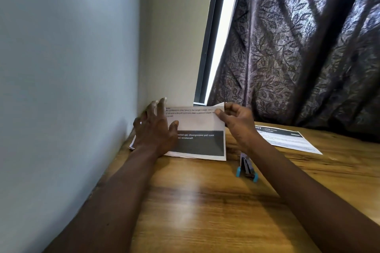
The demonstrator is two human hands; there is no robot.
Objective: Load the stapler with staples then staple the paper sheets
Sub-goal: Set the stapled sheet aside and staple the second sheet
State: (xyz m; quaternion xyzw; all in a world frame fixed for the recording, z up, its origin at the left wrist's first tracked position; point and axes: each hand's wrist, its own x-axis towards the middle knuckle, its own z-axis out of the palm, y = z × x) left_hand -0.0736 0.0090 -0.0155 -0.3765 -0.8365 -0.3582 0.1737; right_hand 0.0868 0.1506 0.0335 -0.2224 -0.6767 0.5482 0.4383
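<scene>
Fingers (161,107) spread, left hand (156,131) pins the paper sheets (197,123); right hand (236,119) pinches a corner. Square edges first.

Premises: a domestic room or small home office; which of the two cannot be settled. Evidence: a wood-grain surface (205,201) set into a corner against a plain painted wall (61,68); a dark-framed window (207,47) behind it, daylight showing at the gap; a dark leaf-patterned curtain (298,57) covering most of that window. Desk-work items on the surface: printed paper sheets (197,123), a further printed sheet (287,139), a blue-tipped stapler (246,167).
</scene>
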